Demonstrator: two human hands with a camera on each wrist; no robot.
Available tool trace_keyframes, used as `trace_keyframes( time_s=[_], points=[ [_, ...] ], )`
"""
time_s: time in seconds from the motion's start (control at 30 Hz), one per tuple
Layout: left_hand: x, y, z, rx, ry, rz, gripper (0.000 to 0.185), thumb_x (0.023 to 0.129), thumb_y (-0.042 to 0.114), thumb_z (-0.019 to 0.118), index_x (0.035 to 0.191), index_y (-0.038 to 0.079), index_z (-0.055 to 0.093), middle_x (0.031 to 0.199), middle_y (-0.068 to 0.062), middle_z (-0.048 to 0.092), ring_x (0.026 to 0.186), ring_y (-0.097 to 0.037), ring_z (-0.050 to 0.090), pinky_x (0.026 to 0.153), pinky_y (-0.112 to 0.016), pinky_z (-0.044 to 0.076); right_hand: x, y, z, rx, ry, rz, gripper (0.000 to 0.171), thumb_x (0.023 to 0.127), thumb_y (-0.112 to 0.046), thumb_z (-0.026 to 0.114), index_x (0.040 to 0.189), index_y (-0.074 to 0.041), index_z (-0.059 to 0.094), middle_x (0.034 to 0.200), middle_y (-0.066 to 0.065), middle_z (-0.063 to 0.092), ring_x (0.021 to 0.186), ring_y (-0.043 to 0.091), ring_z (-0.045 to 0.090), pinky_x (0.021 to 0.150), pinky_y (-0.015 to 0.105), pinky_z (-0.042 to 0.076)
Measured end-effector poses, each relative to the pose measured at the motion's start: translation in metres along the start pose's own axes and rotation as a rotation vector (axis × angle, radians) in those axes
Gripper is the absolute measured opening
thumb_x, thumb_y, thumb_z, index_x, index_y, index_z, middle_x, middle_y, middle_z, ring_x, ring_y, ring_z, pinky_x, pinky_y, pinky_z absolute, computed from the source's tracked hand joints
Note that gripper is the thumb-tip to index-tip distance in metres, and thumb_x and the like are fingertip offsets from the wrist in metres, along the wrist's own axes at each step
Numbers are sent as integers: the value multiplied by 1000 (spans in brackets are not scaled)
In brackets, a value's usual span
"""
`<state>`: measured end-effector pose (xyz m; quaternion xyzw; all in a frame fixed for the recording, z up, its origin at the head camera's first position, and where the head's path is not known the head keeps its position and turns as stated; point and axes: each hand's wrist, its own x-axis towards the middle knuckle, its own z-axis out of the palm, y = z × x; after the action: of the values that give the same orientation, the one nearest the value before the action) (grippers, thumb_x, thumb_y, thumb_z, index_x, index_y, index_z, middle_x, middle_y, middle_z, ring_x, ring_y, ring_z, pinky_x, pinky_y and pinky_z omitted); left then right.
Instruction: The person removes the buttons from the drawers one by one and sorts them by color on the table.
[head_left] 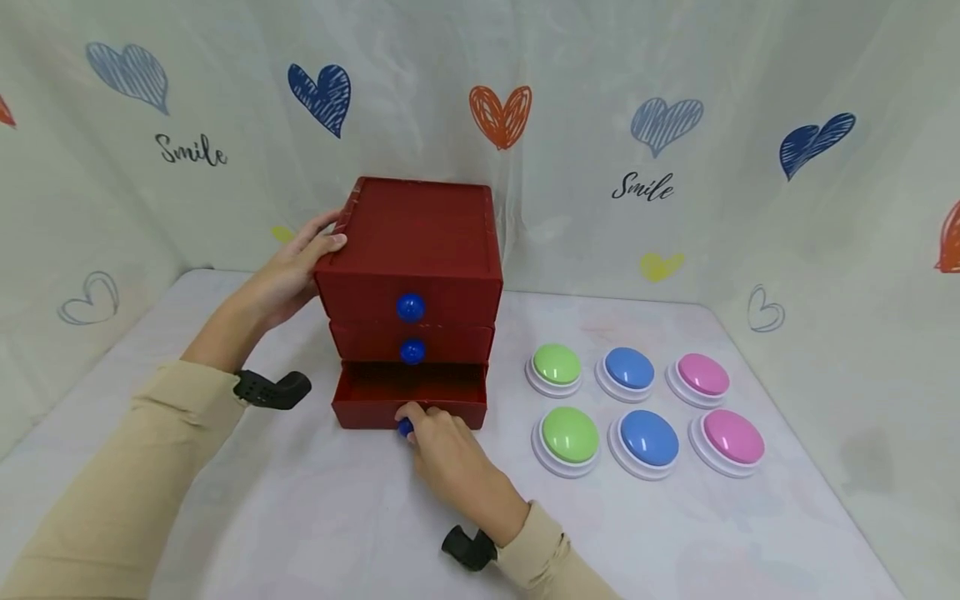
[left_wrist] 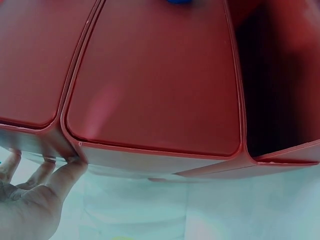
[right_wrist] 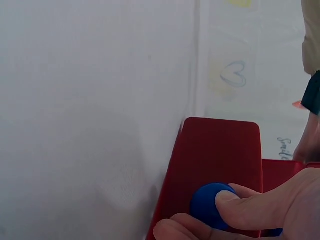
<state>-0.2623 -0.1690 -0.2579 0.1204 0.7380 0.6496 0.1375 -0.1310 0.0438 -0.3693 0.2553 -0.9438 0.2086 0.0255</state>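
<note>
A dark red three-drawer chest stands mid-table. Its bottom drawer is pulled partly out and looks empty inside. My right hand pinches that drawer's blue knob between thumb and fingers. The top knob and middle knob sit on drawers that stay pushed in. My left hand rests with straight fingers against the chest's upper left side.
Two rows of dome buttons lie right of the chest: green, blue, pink behind, green, blue, pink in front. A heart-printed cloth walls the table on three sides.
</note>
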Motion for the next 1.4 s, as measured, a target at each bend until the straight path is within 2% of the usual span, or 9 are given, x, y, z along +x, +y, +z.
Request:
trace_keyframes(
  time_s=[0.3,0.6,0.73,0.97,1.1,1.27,1.4],
  points=[
    [-1,-1,1,16,8,5,59,97,43,39,148,34,10,153,-8,17,132,-27,30,98,-34,34,23,11,1,2,29,25,25,89,-2,57,114,-7,58,93,9,66,82,16,63,72,22,52],
    [-2,0,0,-4,8,-4,59,97,43,39,148,35,10,154,-7,16,133,-27,28,106,-45,27,40,15,0,-8,14,63,25,90,-4,57,114,-7,58,96,8,64,86,18,61,76,24,51],
    [-2,1,-1,-5,4,4,59,97,42,39,148,35,10,153,-7,16,133,-27,28,102,-40,31,44,16,-2,-5,-7,67,25,90,-5,57,115,-8,58,98,7,65,89,18,62,78,24,51],
    [-2,0,-3,-34,5,21,59,98,40,40,148,34,11,152,-8,17,132,-26,29,89,-25,39,48,16,-4,-21,-37,45,27,90,-5,59,116,-8,57,98,7,66,90,18,62,79,23,50],
    [-2,-1,-2,-53,14,23,59,98,40,41,148,33,11,152,-8,17,132,-26,29,86,-21,41,49,18,-4,-31,-48,42,28,88,-5,60,116,-9,57,97,6,66,90,17,63,79,23,50],
    [-6,-4,-1,-74,70,29,61,96,44,44,148,32,15,151,-5,22,130,-20,33,90,-24,38,49,17,-4,-3,-81,43,30,90,-7,58,120,-9,56,102,6,66,93,18,62,81,24,50],
    [-17,-16,4,-206,173,99,60,94,43,47,146,20,27,139,-1,39,118,-11,44,89,-22,38,45,20,-9,59,-155,26,34,94,-12,54,128,-12,51,112,7,61,102,17,58,89,25,48]
  ],
)
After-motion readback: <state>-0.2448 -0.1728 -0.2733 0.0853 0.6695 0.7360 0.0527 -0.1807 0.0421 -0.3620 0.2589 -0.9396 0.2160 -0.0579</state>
